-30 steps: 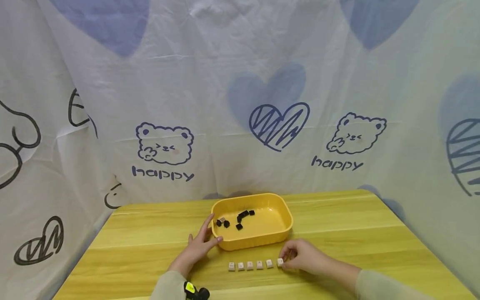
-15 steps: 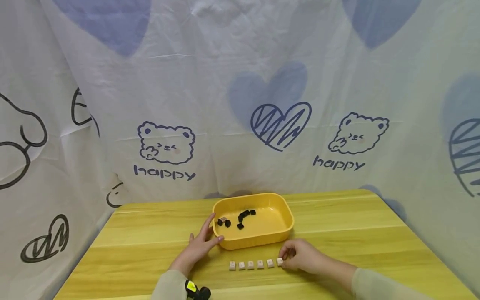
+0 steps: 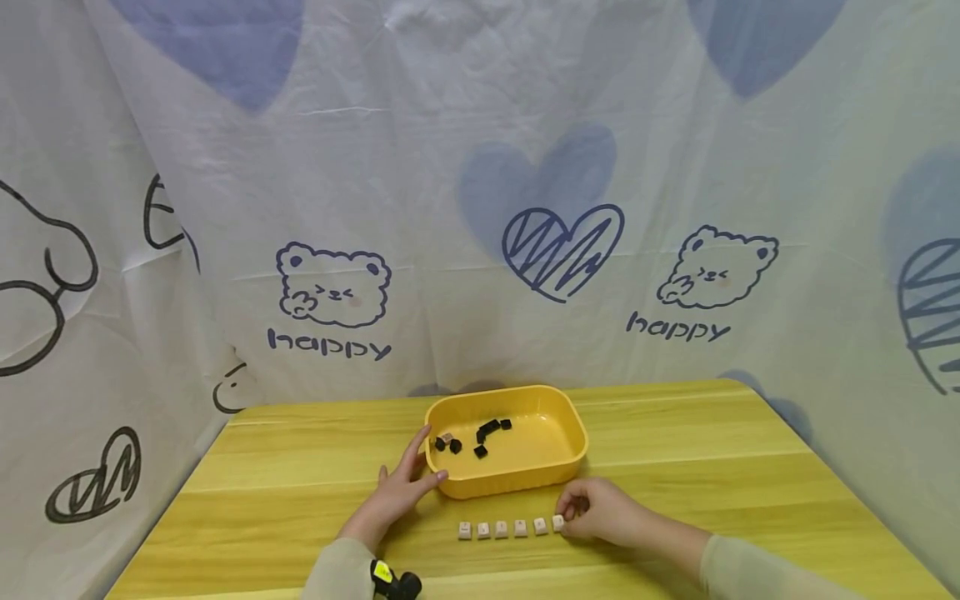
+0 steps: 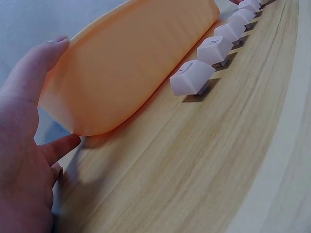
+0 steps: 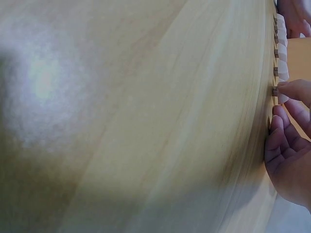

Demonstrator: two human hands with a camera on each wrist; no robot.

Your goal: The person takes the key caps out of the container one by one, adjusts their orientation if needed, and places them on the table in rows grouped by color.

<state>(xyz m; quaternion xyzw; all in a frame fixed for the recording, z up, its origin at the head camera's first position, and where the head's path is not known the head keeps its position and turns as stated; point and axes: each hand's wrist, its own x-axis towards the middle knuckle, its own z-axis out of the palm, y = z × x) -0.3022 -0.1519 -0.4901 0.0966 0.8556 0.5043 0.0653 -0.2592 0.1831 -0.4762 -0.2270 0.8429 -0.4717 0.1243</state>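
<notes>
Closest to us are two pale sleeves (image 3: 341,571), and a black gadget (image 3: 393,582) with a bright yellow patch sits by the left wrist. Next comes a neat row of six white key caps (image 3: 502,529) on the yellow wood table (image 3: 675,450), with little gaps between them. Each one has a small dark mark on top, mostly too tiny to read. The right hand (image 3: 603,512) pinches the last white key cap (image 3: 557,523), at the right end of the row, between its thumb and a finger. A bit farther away, the left hand (image 3: 393,500) touches the left end of a yellow tray (image 3: 510,487), with its thumb and fingers spread wide apart. The tray sits just behind the row. Inside it are some black key caps (image 3: 481,452), mostly on the left side, and one pale piece (image 3: 447,437). At the back hangs a white cloth (image 3: 450,100) with hearts, bears and the word "happy" on it.
</notes>
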